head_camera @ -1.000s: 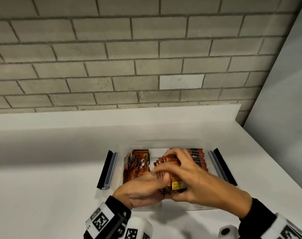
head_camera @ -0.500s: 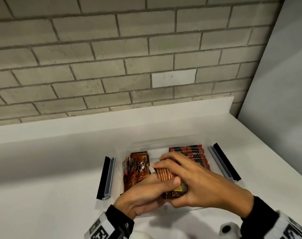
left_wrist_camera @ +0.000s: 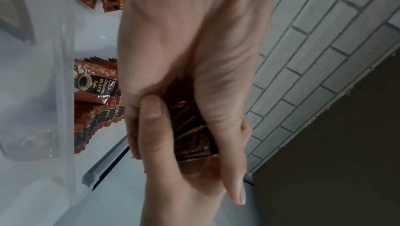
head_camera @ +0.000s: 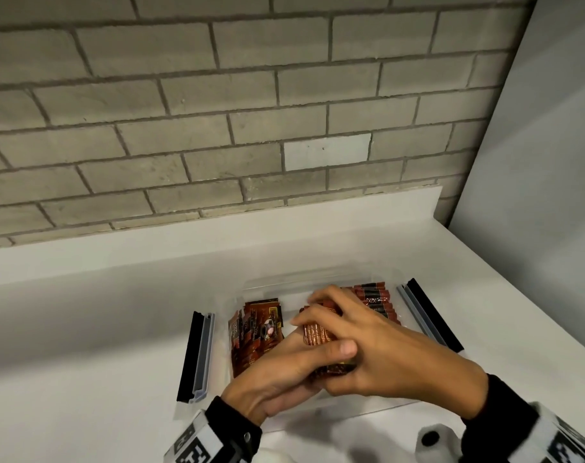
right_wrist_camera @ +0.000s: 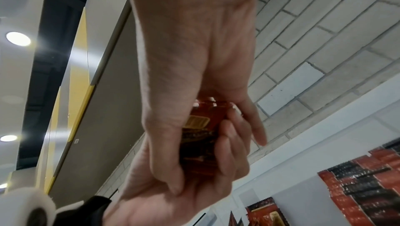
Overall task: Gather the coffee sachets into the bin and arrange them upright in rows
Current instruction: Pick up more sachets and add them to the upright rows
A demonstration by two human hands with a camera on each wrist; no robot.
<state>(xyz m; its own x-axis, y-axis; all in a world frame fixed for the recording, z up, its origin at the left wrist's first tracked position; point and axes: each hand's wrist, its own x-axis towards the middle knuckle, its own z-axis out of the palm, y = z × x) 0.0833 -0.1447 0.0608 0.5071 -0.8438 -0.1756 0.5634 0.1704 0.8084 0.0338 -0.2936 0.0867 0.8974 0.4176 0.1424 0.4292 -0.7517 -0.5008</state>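
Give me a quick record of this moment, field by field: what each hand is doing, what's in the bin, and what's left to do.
left hand: grips the bundle of sachets from the near side
right hand: wraps the same bundle from above
bundle of sachets: held over the bin's middle, between both hands
bin: clear plastic, on the white counter
left group: sachets leaning, fronts showing
right row: sachets upright, packed edge to edge
latches: folded out at both ends
remaining: bundle not yet set down

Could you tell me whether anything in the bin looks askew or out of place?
Yes: the left group of sachets leans unevenly, fanned rather than upright, unlike the tidy right row. Both hands grip another bundle above the bin.
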